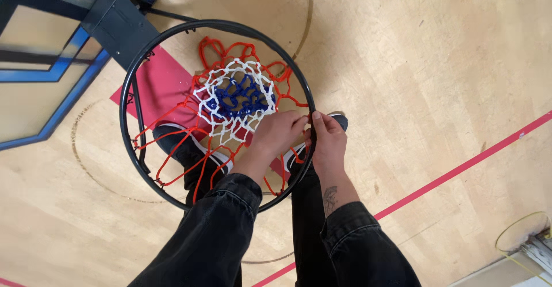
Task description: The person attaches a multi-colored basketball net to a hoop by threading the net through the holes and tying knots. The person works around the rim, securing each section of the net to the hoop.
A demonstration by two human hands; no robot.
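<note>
While both hands meet at the hoop's right edge, the left hand (280,133) pinches net (236,97) cord; right hand (328,140) fingers grip the black rim (172,31).

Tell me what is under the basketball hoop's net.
Through the net show a black shoe, dark trouser legs, the wooden floor and a red floor patch. The hands cover most of the other shoe.

**Count of things in view**

One black hoop (172,31) with one net (233,94) in three colours: red, white and blue. One backboard (40,63). Two hands: left (279,135) and right (328,143). Two dark shoes (178,140). Two red lines on the floor (431,63).
</note>
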